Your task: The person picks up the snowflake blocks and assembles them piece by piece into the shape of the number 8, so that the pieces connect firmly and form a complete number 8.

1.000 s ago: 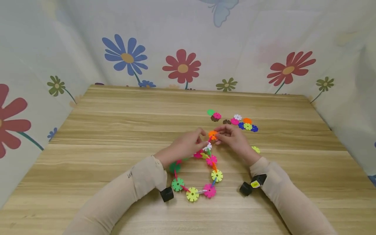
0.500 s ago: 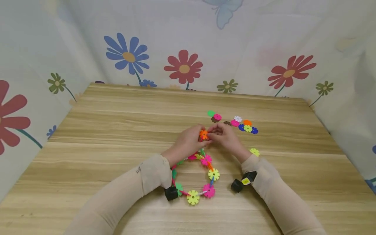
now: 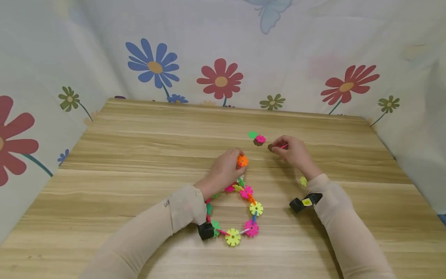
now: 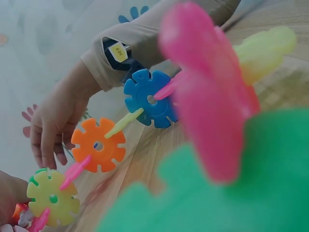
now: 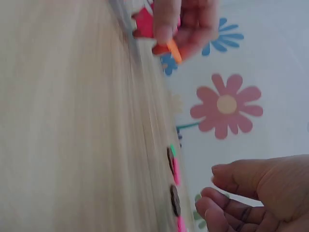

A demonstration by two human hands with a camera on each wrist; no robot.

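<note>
Notched plastic discs slotted edge to edge form a ring-shaped chain (image 3: 233, 237) on the table. My left hand (image 3: 224, 170) pinches an orange disc (image 3: 242, 161) at the chain's far end, with thumb and fingers around its edge. My right hand (image 3: 292, 153) reaches over the loose discs farther back, fingers loosely bent. Its fingertips overlap a brown disc (image 3: 270, 147) in the head view; the right wrist view shows that brown disc (image 5: 175, 200) lying flat, apart from the hand. Close up, the left wrist view has a blue disc (image 4: 150, 99) linked to more chain pieces.
Loose green (image 3: 253, 135) and pink (image 3: 260, 138) discs lie at the back, with another brown one beneath the pink. More loose discs are hidden behind the right hand. A yellow disc (image 3: 303, 181) lies by the right wrist. A flowered cloth (image 3: 219, 46) hangs behind the table.
My right hand has left the orange disc and moved right and back to the loose discs. My left hand first shifted back toward the orange disc and now holds it alone.
</note>
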